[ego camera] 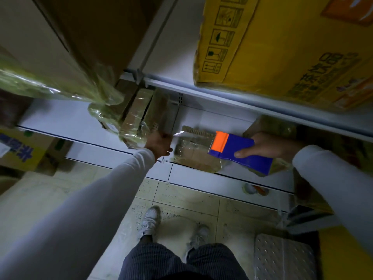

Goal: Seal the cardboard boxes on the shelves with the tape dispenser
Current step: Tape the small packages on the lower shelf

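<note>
At far left a printed carton (18, 150) sits low beside the floor, and above it a big brown box (66, 47) wrapped in film fills the upper shelf. Below its corner, taped parcels (137, 116) stand on the white shelf (66, 122). The left hand (160, 143) reaches in with its fingers curled at the edge of those parcels, where a strip of clear tape (178, 134) shines; blur hides whether it pinches the tape or the film. Just right of it lies a flat cardboard box (193, 152) under shiny tape, at the shelf's front edge. The dispenser (236, 152), blue with an orange tip, hangs over that box, its toothed edge toward the left hand. The right hand (266, 147) grips its rear, thumb on top. A yellow carton (282, 47) sits above. Shoes (150, 221) stand on the tile floor below.
</note>
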A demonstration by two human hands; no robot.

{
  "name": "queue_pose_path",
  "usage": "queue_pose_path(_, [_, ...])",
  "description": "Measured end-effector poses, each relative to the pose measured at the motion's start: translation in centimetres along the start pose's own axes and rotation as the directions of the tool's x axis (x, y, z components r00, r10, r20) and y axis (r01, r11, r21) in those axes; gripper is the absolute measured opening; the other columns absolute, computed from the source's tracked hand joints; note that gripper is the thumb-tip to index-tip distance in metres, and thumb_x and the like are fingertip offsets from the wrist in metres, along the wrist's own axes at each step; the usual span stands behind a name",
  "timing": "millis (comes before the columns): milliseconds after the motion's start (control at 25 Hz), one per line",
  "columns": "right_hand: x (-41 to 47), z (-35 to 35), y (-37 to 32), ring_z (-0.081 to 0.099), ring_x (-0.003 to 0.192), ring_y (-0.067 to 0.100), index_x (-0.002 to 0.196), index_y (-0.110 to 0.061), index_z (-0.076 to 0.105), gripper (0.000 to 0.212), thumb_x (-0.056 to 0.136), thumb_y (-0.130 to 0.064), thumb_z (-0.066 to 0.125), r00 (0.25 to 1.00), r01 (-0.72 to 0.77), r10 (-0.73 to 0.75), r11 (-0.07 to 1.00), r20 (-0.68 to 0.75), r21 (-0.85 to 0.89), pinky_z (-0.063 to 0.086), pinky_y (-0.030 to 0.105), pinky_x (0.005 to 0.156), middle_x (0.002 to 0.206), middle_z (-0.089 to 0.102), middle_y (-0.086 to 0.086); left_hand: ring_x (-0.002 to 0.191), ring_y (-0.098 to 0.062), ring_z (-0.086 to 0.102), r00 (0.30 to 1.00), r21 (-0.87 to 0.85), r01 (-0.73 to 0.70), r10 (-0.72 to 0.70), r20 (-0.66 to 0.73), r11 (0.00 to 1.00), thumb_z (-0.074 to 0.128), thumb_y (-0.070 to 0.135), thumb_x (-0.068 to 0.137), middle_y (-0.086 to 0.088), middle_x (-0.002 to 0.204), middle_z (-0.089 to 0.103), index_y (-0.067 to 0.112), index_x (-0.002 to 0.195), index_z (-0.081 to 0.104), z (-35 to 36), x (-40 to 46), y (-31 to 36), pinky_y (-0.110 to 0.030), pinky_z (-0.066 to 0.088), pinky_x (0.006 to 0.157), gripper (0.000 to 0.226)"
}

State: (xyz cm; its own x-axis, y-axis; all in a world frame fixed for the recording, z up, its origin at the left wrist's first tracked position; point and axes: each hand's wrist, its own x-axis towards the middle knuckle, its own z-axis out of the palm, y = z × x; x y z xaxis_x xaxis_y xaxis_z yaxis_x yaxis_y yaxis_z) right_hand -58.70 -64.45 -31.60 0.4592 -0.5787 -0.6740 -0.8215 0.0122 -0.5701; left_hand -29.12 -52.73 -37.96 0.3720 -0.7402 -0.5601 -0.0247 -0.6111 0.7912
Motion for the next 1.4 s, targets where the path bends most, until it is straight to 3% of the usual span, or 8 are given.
queue_pose_path(200, [1.1, 0.0, 1.0, 0.074, 0.069, 0.016, 0.083, -0.017, 0.075, 0.041, 0.062, -0.050, 0.087, 1.000, -0.019, 0.019, 1.000, 0.017, -0.006, 0.051, 0.027, 0.064, 0.075, 0.077, 0.001, 0.070, -0.031, 0.064, 0.999, 0.086, 0.008, -0.005, -0.040, 0.996, 0.048, 0.015, 0.096, -0.017, 0.080, 0.059, 0.002, 0.084, 0.057, 1.3, 0.9, -0.2, -0.038, 0.050, 0.068, 0.020])
queue_pose_path(480, [2.6, 0.8, 1.7, 0.073, 0.071, 0.013, 0.094, -0.020, 0.071, 0.047, 0.067, -0.056, 0.083, 0.996, -0.078, 0.079, 0.996, 0.028, -0.043, 0.049, 0.024, 0.060, 0.076, 0.076, -0.003, 0.066, -0.040, 0.063, 0.995, 0.106, 0.085, -0.080, -0.057, 0.991, 0.053, 0.017, 0.093, -0.021, 0.075, 0.060, -0.009, 0.093, 0.063, 2.1, 2.6, -2.1, -0.039, 0.049, 0.061, 0.028])
queue_pose_path(680, [2.4, 1.7, 2.4, 0.074, 0.080, 0.017, 0.096, -0.020, 0.070, 0.059, 0.057, -0.062, 0.081, 0.997, -0.075, 0.073, 0.997, 0.038, 0.029, 0.052, 0.029, 0.067, 0.083, 0.077, -0.001, 0.104, -0.041, 0.060, 0.982, 0.254, 0.037, 0.011, -0.186, 0.966, 0.067, 0.029, 0.085, -0.023, 0.117, 0.060, 0.003, 0.128, 0.041, 2.5, 2.2, -1.9, -0.046, 0.050, 0.091, 0.056])
queue_pose_path(840, [1.9, 2.3, 2.5, 0.073, 0.073, 0.012, 0.088, -0.021, 0.069, 0.064, 0.044, -0.066, 0.076, 0.997, -0.051, 0.046, 0.996, 0.066, 0.078, 0.048, 0.026, 0.064, 0.076, 0.076, -0.007, 0.083, -0.033, 0.064, 0.938, 0.506, -0.218, 0.323, -0.129, 0.835, 0.052, 0.038, 0.094, -0.015, 0.088, 0.069, 0.011, 0.099, 0.063, 3.5, 0.6, -1.7, -0.031, 0.046, 0.069, 0.030])
queue_pose_path(1000, [1.7, 2.6, 2.5, 0.073, 0.079, 0.017, 0.093, -0.019, 0.071, 0.061, 0.053, -0.064, 0.078, 0.998, -0.053, 0.051, 0.995, 0.030, 0.085, 0.052, 0.028, 0.068, 0.080, 0.077, -0.001, 0.078, -0.026, 0.061, 0.967, 0.413, -0.200, 0.248, -0.065, 0.889, 0.055, 0.031, 0.092, -0.005, 0.079, 0.066, 0.017, 0.074, 0.061, 5.2, 0.5, -1.7, -0.024, 0.039, 0.068, 0.022])
queue_pose_path(1160, [0.6, 5.5, 2.4, 0.072, 0.085, 0.017, 0.097, -0.023, 0.071, 0.051, 0.063, -0.061, 0.080, 0.997, -0.060, 0.052, 0.981, 0.052, 0.186, 0.053, 0.029, 0.071, 0.088, 0.076, -0.003, 0.092, -0.032, 0.062, 0.967, 0.481, -0.213, 0.252, -0.019, 0.851, 0.057, 0.023, 0.092, -0.015, 0.093, 0.067, 0.012, 0.097, 0.066, 3.7, 2.1, -1.6, -0.022, 0.039, 0.070, 0.016])
queue_pose_path(1280, [0.5, 8.9, 1.7, 0.071, 0.092, 0.024, 0.102, -0.019, 0.071, 0.052, 0.067, -0.058, 0.078, 1.000, -0.020, 0.013, 0.962, 0.027, 0.272, 0.055, 0.039, 0.082, 0.095, 0.076, 0.003, 0.108, -0.034, 0.059, 0.883, 0.648, -0.380, 0.467, 0.041, 0.661, 0.056, 0.019, 0.091, -0.015, 0.122, 0.061, 0.019, 0.128, 0.055, 2.8, 2.1, -1.1, -0.031, 0.045, 0.087, 0.037])
queue_pose_path(1400, [0.6, 10.3, 1.5, 0.071, 0.089, 0.027, 0.096, -0.012, 0.073, 0.049, 0.074, -0.055, 0.078, 1.000, -0.003, 0.006, 0.968, -0.012, 0.252, 0.049, 0.031, 0.072, 0.091, 0.076, 0.008, 0.130, -0.033, 0.043, 0.623, 0.648, -0.710, 0.676, 0.394, 0.277, 0.046, 0.023, 0.093, -0.017, 0.141, 0.047, 0.008, 0.134, 0.051, 4.3, 0.8, -2.2, -0.041, 0.035, 0.109, 0.043])
